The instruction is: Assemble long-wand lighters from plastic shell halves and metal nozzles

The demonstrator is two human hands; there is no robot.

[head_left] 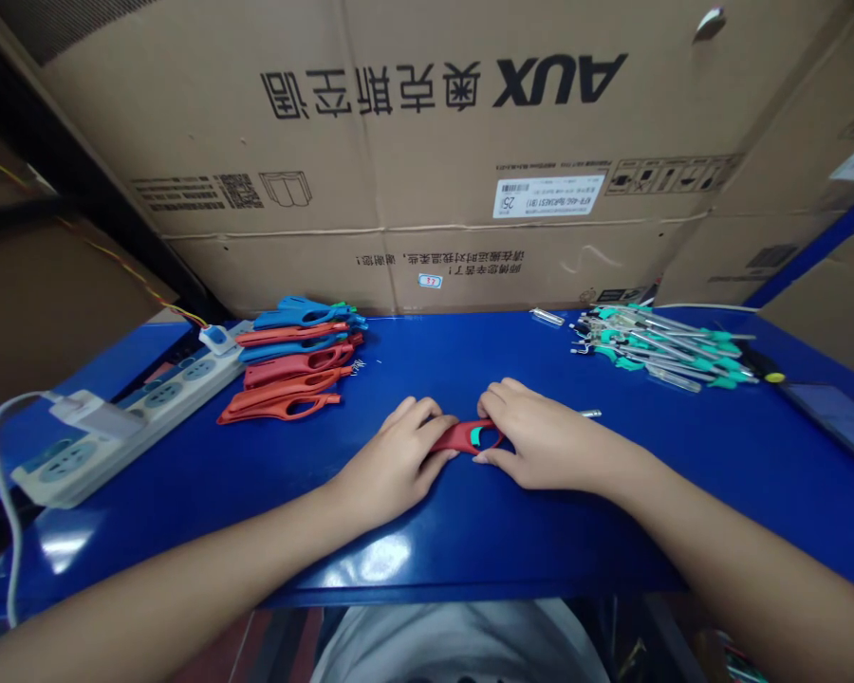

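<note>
Red handle (461, 437) is being held between both hands, near the front of the table's middle. Cardboard (427, 209) is standing behind the blue table (434, 356). At left, a power strip (203, 377) is running obliquely; just beside it, coloured handles (285, 372) are lying in a row. At right, rods (665, 343) with teal parts are lying heaped. The left hand (399, 457) is pinching the red handle's body; the right hand (537, 436) is grasping its looped end. A teal piece (476, 436) is showing at the loop.

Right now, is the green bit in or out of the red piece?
In, it seems: the green bit shows inside the loop of the red piece.
</note>
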